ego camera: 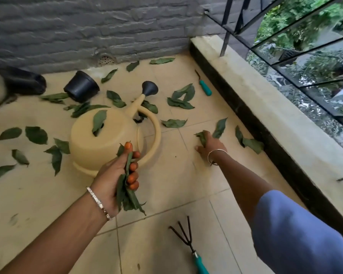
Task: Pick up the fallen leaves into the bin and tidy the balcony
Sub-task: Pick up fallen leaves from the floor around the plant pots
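My left hand (119, 173) grips a bunch of green leaves (127, 194) in front of the tipped-over beige watering can (107, 141). My right hand (210, 144) reaches out low over the tiled floor and holds a leaf (202, 137), its fingers beside another leaf (219, 127). Several more green leaves lie scattered on the floor, for instance one leaf (36, 134) at the left and a cluster of leaves (181, 98) farther back. One leaf (98, 122) rests on the can. No bin is in view.
A black pot (81, 86) lies on its side near the grey brick wall. A teal-handled tool (204, 87) lies by the raised ledge (265, 107) on the right. A hand rake (188, 240) lies near me. A railing (285, 42) tops the ledge.
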